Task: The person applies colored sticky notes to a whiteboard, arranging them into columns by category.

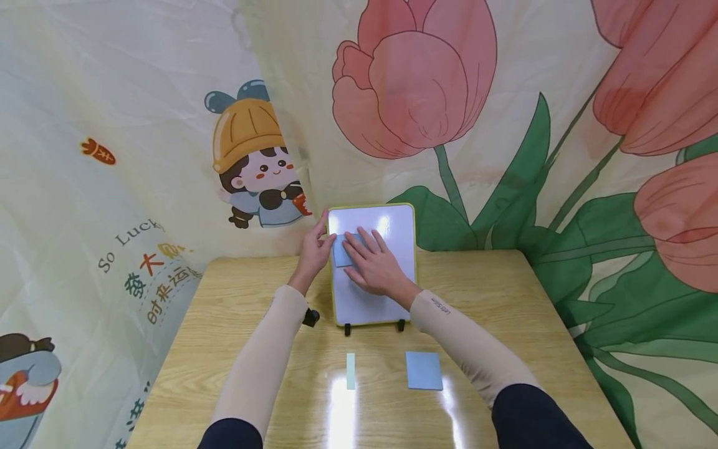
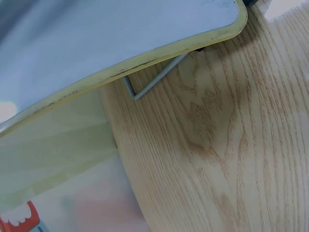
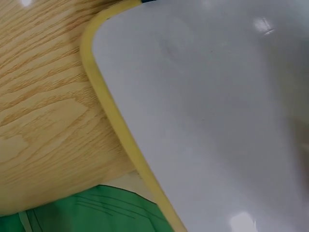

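A small whiteboard [image 1: 367, 307] with a yellow frame stands upright on the table. My left hand [image 1: 314, 254] holds its left edge, the thumb on the front side close to a blue sticky note [image 1: 341, 257]. That note lies on the upper left of the board's white face. With fingers spread, my right hand [image 1: 377, 265] presses flat on the note and covers its right part. Neither wrist view has fingers plainly in it; the left one shows the board's yellow edge [image 2: 145, 58], the right one its white face [image 3: 183, 106].
Black feet [image 1: 347, 329] support the board at its bottom edge. Nearer on the wooden table [image 1: 241, 374] lie a pale green strip [image 1: 350, 371] and a blue square sticky pad [image 1: 424, 370]. A wire leg [image 2: 154, 79] shows behind the board. Printed cloth [image 1: 415, 93] hangs behind the table.
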A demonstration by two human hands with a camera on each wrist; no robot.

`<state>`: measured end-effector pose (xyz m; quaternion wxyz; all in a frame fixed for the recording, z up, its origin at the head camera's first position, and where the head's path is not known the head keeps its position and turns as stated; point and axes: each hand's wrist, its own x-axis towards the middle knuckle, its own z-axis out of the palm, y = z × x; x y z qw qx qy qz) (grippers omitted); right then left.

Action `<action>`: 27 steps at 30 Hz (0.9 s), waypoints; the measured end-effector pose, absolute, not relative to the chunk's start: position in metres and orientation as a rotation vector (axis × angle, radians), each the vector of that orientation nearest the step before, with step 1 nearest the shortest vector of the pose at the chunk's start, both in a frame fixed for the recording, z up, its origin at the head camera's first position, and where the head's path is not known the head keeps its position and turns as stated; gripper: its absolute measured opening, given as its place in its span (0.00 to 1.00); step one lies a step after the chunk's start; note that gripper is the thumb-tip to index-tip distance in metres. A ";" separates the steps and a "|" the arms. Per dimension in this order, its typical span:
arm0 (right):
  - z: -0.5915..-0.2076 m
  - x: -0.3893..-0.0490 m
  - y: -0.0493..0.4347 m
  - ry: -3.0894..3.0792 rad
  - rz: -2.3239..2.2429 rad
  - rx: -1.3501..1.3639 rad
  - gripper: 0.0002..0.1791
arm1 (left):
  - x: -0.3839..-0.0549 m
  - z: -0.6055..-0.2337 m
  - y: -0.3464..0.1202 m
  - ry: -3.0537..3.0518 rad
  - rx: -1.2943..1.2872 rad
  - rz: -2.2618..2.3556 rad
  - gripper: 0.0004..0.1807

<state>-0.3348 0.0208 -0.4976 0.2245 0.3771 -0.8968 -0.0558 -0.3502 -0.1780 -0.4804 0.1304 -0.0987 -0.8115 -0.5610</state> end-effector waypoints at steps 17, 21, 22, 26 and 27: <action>-0.502 -0.335 0.044 -2.549 -0.131 0.980 0.42 | -0.353 -0.482 -0.180 -2.392 -0.252 -1.602 0.35; -0.503 -0.336 0.047 -2.533 -0.140 0.983 0.42 | -0.352 -0.480 -0.180 -2.397 -0.246 -1.594 0.35; -0.503 -0.336 0.047 -2.522 -0.144 0.987 0.42 | -0.351 -0.480 -0.180 -2.396 -0.244 -1.593 0.35; -0.503 -0.336 0.043 -2.468 -0.142 1.027 0.41 | -0.351 -0.479 -0.180 -2.389 -0.245 -1.598 0.35; -0.502 -0.335 0.041 -2.462 -0.141 1.043 0.41 | -0.351 -0.479 -0.179 -2.384 -0.247 -1.604 0.35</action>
